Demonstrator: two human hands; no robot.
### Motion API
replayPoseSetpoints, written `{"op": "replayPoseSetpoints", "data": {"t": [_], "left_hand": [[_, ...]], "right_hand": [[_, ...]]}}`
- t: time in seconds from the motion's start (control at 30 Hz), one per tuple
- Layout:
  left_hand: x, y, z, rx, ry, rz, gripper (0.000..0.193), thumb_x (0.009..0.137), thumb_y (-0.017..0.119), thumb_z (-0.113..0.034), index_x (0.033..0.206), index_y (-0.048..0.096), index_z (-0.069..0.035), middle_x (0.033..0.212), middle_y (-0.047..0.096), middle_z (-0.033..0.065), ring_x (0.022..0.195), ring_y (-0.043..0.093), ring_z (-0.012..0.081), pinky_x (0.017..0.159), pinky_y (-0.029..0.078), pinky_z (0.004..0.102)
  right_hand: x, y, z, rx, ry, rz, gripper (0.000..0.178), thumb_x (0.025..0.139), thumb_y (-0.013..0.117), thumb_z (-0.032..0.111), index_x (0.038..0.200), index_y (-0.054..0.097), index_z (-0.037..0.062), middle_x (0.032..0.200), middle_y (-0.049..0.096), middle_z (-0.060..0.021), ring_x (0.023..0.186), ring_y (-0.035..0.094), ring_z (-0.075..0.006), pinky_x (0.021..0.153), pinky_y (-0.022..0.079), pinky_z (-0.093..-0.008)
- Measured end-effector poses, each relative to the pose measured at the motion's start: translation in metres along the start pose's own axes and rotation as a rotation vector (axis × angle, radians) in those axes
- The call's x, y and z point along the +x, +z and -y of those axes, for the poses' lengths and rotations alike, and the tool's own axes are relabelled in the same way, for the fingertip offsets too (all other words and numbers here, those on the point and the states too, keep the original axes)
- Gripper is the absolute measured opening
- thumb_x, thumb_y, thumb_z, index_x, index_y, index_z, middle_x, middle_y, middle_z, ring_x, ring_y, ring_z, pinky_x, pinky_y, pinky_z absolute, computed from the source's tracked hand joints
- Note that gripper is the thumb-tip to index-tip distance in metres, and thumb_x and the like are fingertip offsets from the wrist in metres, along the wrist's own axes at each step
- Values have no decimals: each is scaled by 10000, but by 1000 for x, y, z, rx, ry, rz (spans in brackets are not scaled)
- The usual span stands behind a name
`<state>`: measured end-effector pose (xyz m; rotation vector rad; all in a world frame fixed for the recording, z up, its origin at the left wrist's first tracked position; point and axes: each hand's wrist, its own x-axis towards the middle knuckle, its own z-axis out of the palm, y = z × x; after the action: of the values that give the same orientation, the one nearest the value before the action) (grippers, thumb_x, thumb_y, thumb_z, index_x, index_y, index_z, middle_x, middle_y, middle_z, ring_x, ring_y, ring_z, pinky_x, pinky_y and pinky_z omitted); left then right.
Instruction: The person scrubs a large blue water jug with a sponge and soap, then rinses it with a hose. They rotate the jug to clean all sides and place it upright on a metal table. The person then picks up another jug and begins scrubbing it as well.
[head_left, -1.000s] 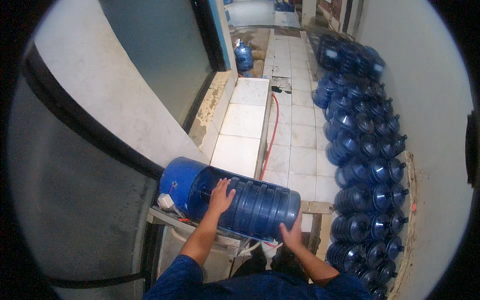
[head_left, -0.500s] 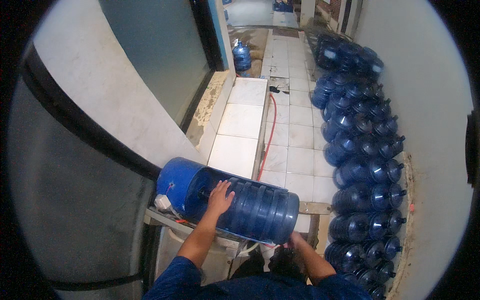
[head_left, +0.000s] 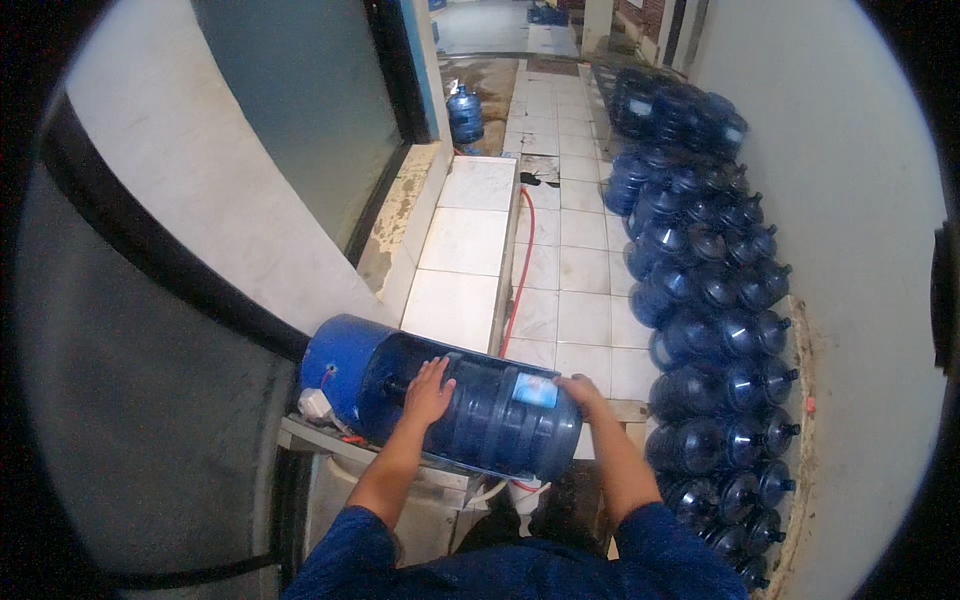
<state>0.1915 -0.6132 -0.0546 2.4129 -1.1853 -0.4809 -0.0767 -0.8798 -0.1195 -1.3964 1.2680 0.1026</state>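
Rolling the water jug (head_left: 490,415), left hand (head_left: 428,390) flat, right hand (head_left: 580,388) now gripping its base.

1. The big blue water jug (head_left: 500,420) lies on its side.
2. You can see through it.
3. Its neck end sits inside a blue round holder (head_left: 345,365) on the left.

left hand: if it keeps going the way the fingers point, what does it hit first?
The left hand lies flat on the jug, fingers pointing up-left along it. Straight on, it would likely meet the blue housing around the jug's neck end; depth is unclear.
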Motion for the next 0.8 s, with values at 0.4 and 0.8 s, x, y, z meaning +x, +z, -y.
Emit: {"op": "replayPoseSetpoints", "data": {"t": [0.4, 0.8], "left_hand": [[-6, -8, 0, 22, -32, -39, 609, 998, 572, -381, 1531, 423, -127, 1603, 392, 137, 1504, 317, 351, 1199, 291, 507], [-9, -12, -14, 6, 55, -33, 597, 949, 642, -346, 1463, 495, -81, 1584, 412, 162, 1501, 321, 355, 1190, 300, 507]], "right_hand": [[-9, 24, -25, -179, -307, -295, 762, 865, 723, 381, 1427, 448, -54, 1127, 688, -286, 1026, 689, -405, 919, 544, -508], [-173, 74, -142, -205, -601, -163, 1209, 838, 817, 215, 1577, -106, -36, 1464, 450, -341, 1311, 541, -410, 1107, 424, -429]]}}
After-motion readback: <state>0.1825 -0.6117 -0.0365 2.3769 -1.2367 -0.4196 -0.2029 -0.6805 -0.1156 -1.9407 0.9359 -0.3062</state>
